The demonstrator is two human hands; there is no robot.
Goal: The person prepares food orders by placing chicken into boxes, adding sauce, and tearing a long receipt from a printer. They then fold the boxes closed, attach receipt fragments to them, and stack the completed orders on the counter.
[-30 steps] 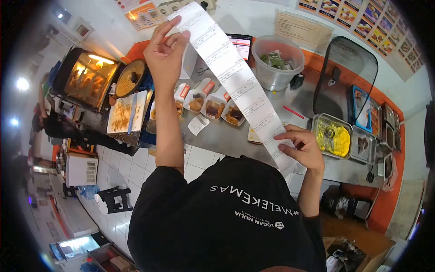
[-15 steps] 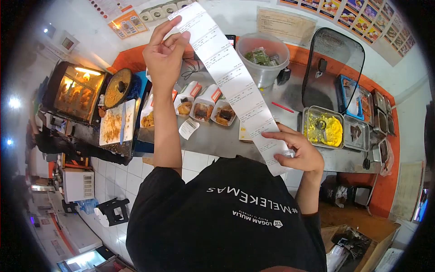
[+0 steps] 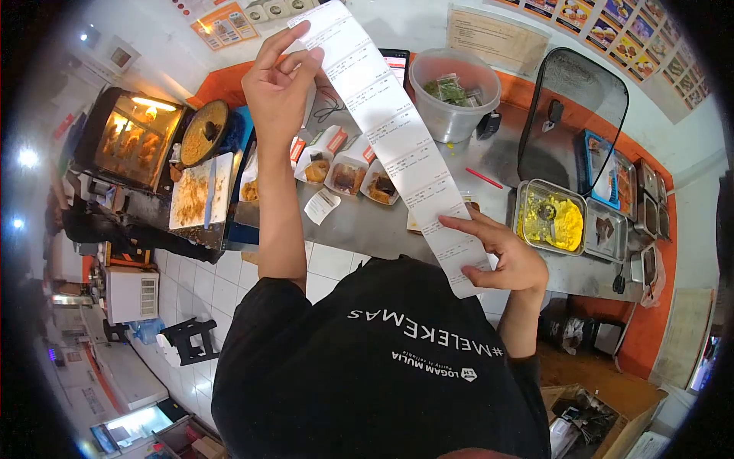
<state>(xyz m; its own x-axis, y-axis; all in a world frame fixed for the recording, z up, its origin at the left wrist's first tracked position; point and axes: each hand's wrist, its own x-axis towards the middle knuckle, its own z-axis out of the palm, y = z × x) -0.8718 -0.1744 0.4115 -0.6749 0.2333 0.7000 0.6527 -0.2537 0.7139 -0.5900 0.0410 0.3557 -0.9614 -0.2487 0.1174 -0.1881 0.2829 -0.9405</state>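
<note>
White and printed, a long receipt strip (image 3: 391,138) slants above the steel counter (image 3: 359,232) between our hands. Toward the counter's far side our half-curled left hand (image 3: 280,86) pinches its upper end; over the counter's near edge our right hand (image 3: 511,256) grips the lower end, thumb and forefinger parted across it.

Paper strip (image 3: 390,145) is white, banded crosswise with dark print. Person's shirt (image 3: 375,398): black, white lettering. Pen (image 3: 484,178) red. Food (image 3: 567,223) in the steel-grey tray (image 3: 524,208) bright yellow. Boxes (image 3: 355,153) white with orange-red panels. Cutting board (image 3: 224,172) white, brown-speckled; knife (image 3: 210,195) blue-grey. Mesh cover (image 3: 585,92) black-rimmed. Floor tiles (image 3: 332,262) white, gridded.
</note>
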